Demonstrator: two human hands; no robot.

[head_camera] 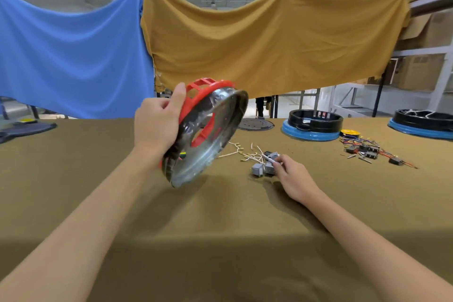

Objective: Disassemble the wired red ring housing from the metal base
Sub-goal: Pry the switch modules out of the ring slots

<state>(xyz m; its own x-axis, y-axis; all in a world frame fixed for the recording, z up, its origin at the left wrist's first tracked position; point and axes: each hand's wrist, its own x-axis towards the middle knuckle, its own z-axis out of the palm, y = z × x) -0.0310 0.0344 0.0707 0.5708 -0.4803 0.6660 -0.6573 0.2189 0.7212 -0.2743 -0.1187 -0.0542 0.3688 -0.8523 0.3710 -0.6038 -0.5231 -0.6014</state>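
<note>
The red plastic ring housing with open slots [204,95] is sitting on the shiny round metal base [208,140], and the two are being held up off the table, tipped on edge. The left hand [157,125] is gripping them at the rim, thumb up on the red part and fingers curled round. Tipping them this way is probably letting the person look at the underside, where the parts join.

Just to the right of that hand, down on the olive-brown cloth-covered table [220,240], the right hand [294,179] is pinching a thin white stick-like tool [268,159]; I cannot tell what it is. Right under its fingertips, small grey boxy switches with pale wires [263,168] are lying in a little pile.

Farther off beyond the right hand, a black ring on a blue round stand [312,125] is resting, with a heap of dark parts and coloured wires [367,151] next to it.
</note>
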